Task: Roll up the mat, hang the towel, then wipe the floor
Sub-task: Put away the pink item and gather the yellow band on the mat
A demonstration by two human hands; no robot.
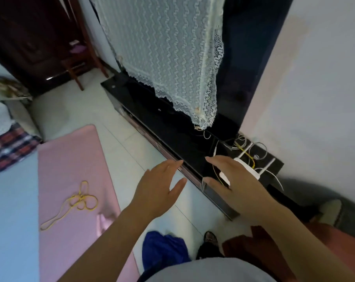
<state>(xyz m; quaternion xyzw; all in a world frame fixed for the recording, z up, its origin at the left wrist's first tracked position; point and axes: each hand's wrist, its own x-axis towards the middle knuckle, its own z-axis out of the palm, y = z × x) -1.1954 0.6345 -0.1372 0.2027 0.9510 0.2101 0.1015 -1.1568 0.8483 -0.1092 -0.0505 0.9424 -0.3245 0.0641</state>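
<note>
A pink mat (74, 169) lies flat on the pale tiled floor (119, 139) at the left, with a yellow cord (78, 200) looped on top of it. My left hand (158, 190) hovers above the floor to the right of the mat, fingers apart and holding nothing. Over the edge of a black TV stand (168, 123) my right hand (233, 180) is spread open, also with nothing in it. A blue cloth (164, 249) lies crumpled on the floor near my feet. No towel is clearly identifiable.
A lace cover (168, 47) drapes a dark screen on the stand. A white router with tangled cables (250, 159) sits at the stand's right end. A wooden chair (76, 64) stands by a dark door at the back. A plaid blanket (7, 147) lies at the left.
</note>
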